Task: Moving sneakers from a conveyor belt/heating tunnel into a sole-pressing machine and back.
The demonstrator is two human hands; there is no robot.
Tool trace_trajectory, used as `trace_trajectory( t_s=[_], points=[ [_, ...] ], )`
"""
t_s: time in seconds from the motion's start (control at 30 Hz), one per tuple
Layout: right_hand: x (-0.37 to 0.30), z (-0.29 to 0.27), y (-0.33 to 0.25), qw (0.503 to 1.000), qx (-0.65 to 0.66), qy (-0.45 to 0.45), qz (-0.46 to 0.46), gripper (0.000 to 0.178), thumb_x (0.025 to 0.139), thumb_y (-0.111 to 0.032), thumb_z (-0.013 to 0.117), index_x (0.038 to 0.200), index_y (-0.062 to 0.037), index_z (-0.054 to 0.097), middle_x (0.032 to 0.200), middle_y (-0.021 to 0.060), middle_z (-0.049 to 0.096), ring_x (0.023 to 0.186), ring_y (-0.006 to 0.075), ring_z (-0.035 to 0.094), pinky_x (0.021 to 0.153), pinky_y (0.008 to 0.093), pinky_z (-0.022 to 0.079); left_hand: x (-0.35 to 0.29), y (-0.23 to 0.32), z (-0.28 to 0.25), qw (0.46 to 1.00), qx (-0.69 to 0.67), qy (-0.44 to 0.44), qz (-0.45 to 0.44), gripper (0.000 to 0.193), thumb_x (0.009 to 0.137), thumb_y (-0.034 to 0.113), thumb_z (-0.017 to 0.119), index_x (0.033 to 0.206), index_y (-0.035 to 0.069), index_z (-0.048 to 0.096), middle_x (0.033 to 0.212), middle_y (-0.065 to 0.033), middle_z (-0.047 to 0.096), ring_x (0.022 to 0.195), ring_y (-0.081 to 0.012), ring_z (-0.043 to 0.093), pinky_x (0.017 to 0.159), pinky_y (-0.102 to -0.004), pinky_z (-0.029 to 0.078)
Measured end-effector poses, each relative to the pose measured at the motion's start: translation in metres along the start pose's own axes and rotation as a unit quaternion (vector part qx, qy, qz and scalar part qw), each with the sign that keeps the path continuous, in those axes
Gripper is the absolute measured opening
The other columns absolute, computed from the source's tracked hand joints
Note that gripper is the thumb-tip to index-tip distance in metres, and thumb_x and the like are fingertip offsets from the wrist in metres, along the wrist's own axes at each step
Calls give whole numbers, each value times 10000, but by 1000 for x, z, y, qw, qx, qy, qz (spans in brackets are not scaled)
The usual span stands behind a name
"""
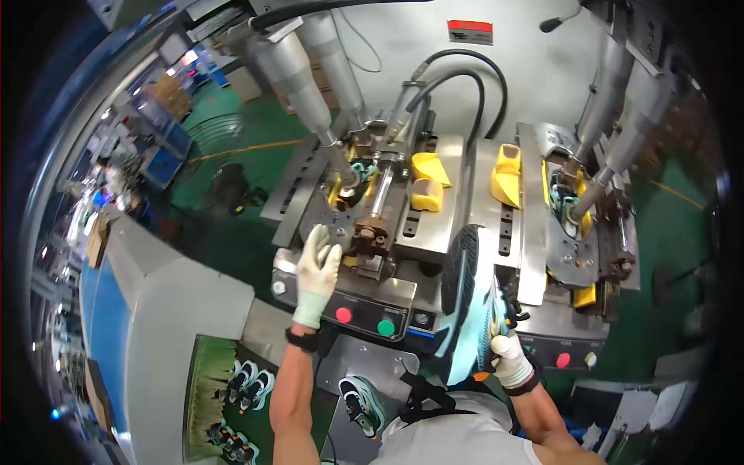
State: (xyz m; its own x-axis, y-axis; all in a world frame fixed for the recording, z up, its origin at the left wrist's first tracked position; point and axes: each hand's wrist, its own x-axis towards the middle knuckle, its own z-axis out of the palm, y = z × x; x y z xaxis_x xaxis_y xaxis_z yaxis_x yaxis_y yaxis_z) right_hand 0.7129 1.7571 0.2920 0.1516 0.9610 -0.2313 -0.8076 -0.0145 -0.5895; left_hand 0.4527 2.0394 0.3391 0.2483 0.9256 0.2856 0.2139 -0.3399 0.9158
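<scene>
My right hand (pixel 510 361), in a white glove, grips a teal and white sneaker (pixel 474 314) near its lower end. The sneaker is tilted up on its side, with its black sole turned to the left. My left hand (pixel 316 275), also gloved, is held with fingers stretched out and nothing in it. It is over the front of the left press station, above the red button (pixel 343 315) and the green button (pixel 386 327). Metal rams press down on a partly hidden shoe (pixel 361 172) behind that hand. At the right station, another shoe (pixel 568 205) sits clamped.
Yellow pads (pixel 427 194) lie on the metal plates between the stations, with another yellow block (pixel 508 177) farther right. One sneaker (pixel 361 404) rests on a grey plate by my body. Several sneakers (pixel 249 385) stand lower left. Black hoses (pixel 496 70) arch above the machine.
</scene>
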Motion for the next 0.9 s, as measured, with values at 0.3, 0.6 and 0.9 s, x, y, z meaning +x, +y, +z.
trace_trajectory(
  t_s=[0.3,0.6,0.9],
  points=[
    [-24,-27,31,997,24,-1,-73,623,953,-453,605,1432,-76,478,1339,103,602,1176,283,606,1037,454,485,29,-31,12,999,45,0,-20,655,916,168,657,1454,-58,360,1426,-268,497,1327,-346,509,1098,-399,425],
    [-17,2,38,996,79,36,-29,605,868,-158,718,1391,8,465,1231,112,644,1071,258,667,908,415,577,61,-53,1,999,7,-13,-37,604,891,81,636,1411,-101,389,1342,-261,572,1254,-318,578,1052,-383,471],
    [-15,7,26,994,-16,67,-84,764,812,-111,783,1471,-55,402,1317,90,593,1134,205,617,934,358,533,154,-140,66,960,233,-136,-76,752,788,292,785,1341,-101,460,1257,-310,592,1192,-391,590,1006,-397,479]
  ],
)
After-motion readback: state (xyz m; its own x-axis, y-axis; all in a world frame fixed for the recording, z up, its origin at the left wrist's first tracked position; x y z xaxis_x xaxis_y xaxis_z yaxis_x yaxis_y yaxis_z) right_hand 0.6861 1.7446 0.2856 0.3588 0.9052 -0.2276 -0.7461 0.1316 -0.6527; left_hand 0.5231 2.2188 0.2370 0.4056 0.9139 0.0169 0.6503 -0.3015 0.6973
